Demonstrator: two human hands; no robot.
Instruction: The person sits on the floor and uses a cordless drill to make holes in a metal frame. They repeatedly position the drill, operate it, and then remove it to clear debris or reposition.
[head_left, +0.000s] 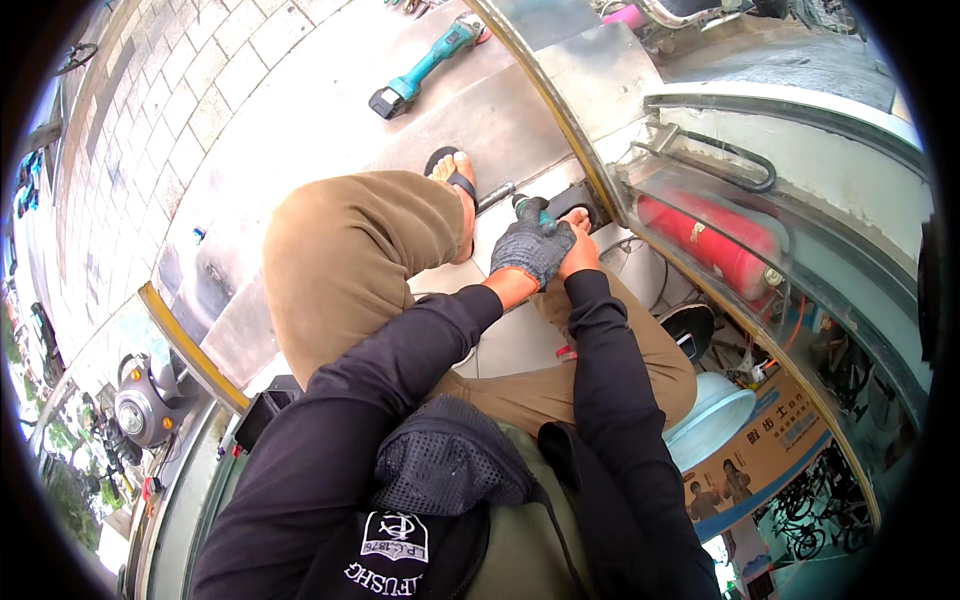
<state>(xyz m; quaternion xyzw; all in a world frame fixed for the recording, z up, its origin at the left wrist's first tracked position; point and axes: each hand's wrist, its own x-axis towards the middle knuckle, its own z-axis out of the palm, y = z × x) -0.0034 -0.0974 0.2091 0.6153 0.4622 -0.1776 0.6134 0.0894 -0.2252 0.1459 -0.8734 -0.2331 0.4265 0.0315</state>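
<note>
Both hands meet nr centre of frame, just right of the midline, low over the tiled floor (497, 345). L hand (530, 250) wears a dk grey knit glove; its fingers look curled closed round a small teal/blk tool (545, 219), which sticks out past them toward upper ctr. R hand (579, 254) is right against the glove, bare skin showing past the blk cuff; its fingers are mostly hidden, so can't tell how far closed or whether they grip the tool too.

Metal rod (497, 196) just upper L of the tool, near the L foot (459, 185) in its blk flip-flop. R foot's toes (577, 216) show right beside the tool on its R side.

Teal power tool w/ blk battery end (425, 72) lies on the ground, upper ctr, well apart from the hands. Red cylinder (705, 240) behind glass at R of frame; lt blue basin (712, 415) lower R, w/ a printed cardboard box (765, 430) next to it. Grey rounded machine (143, 412) far L. Brown trousers, blk sleeves fill lower ctr.
</note>
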